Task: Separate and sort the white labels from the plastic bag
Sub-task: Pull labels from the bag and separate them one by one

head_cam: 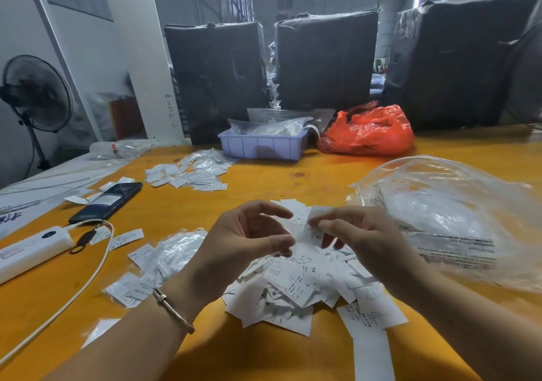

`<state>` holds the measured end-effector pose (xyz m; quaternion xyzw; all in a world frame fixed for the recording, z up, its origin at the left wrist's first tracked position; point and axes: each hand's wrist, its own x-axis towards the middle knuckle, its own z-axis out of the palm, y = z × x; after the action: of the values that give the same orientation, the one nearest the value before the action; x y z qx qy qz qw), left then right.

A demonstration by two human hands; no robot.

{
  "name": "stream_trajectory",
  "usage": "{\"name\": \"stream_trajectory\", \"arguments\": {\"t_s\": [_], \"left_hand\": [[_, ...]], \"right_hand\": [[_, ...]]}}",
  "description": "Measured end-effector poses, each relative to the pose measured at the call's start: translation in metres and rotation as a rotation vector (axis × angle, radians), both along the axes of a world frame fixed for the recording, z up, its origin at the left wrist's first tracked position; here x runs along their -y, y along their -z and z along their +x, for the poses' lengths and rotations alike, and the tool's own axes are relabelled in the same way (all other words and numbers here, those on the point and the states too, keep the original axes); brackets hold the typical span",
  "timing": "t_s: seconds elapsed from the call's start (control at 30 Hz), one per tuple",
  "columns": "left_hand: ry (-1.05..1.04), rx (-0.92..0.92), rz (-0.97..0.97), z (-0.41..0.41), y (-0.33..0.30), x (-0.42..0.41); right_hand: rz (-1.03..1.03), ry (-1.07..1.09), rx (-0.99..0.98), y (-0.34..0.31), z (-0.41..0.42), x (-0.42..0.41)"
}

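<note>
At the far left of the table (pixel 205 360) a white power bank (pixel 26 251) and a dark phone (pixel 108 201) are seen, with a few stray labels beside them. Further right, a small batch of labels in thin clear wrap (pixel 155 266) lies just left of the left wrist, and a second scattered batch (pixel 190 175) lies well beyond it, near a lilac tray (pixel 261 146).

The left hand (pixel 243 243) is held above the near-left edge of the main pile of white labels (pixel 299 281). Its fingers are curled and thumb and forefinger are brought close together; something thin and clear seems to be pinched there, but this cannot be told for certain.

The pile is spread on the table directly beneath and between both hands, with size letters such as XL, L, M and S readable on it.

The right hand (pixel 352 234) is raised over the far-right part of the pile, and a single white label (pixel 315 219) is pinched at the fingertips, its long axis standing roughly upright, tilted slightly toward the left hand. The label lies just left of the right fingertips and just right of the left ones, so a handover or peel could be made by either; the right hand is nearer.

The large clear plastic bag (pixel 445 219) lies open at the right, beside the right forearm.
</note>
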<state>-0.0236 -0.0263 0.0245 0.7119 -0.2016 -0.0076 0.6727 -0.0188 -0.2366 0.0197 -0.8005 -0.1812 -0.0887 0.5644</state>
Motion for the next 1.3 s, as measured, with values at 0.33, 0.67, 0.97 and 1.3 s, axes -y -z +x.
{"name": "stream_trajectory", "arguments": {"t_s": [0.33,0.67,0.97,1.3], "left_hand": [[0.103,-0.018,0.127,0.0,0.0,0.0],[-0.035,-0.09,-0.019,0.007,0.002,-0.003],[-0.041,-0.034,0.055,0.007,0.002,-0.003],[-0.033,-0.015,0.149,0.005,0.004,0.001]], "right_hand": [[0.158,-0.278,-0.273,-0.001,0.001,0.0],[0.111,-0.229,-0.148,0.002,-0.005,-0.007],[0.073,-0.154,-0.102,-0.001,-0.008,-0.006],[0.193,0.066,0.056,-0.009,-0.002,0.008]]}}
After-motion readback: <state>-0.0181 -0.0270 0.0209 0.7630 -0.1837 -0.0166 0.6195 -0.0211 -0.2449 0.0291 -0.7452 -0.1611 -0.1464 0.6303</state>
